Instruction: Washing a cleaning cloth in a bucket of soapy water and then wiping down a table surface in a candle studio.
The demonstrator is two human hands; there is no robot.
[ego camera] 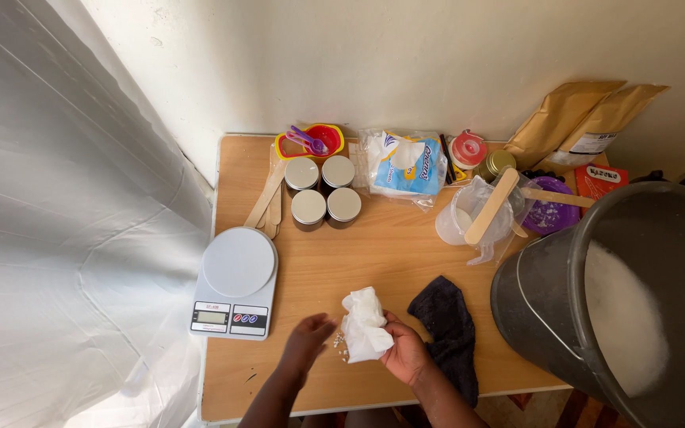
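Observation:
My right hand (404,353) grips a crumpled white paper tissue (364,325) just above the wooden table (390,250), near its front edge. My left hand (305,342) hovers beside the tissue with fingers curled, holding nothing that I can see. A few small white flakes (338,342) lie on the table between the two hands. A dark cloth (447,329) lies flat to the right of my right hand.
A white kitchen scale (235,281) sits front left. Several lidded jars (323,192), wooden sticks (267,202), a red cup with spoons (311,141), a tissue pack (406,168), a plastic jug with a stick (477,214), a purple bowl (552,212) and brown pouches (580,123) fill the back. A large grey bucket of white flakes (620,305) stands at the right.

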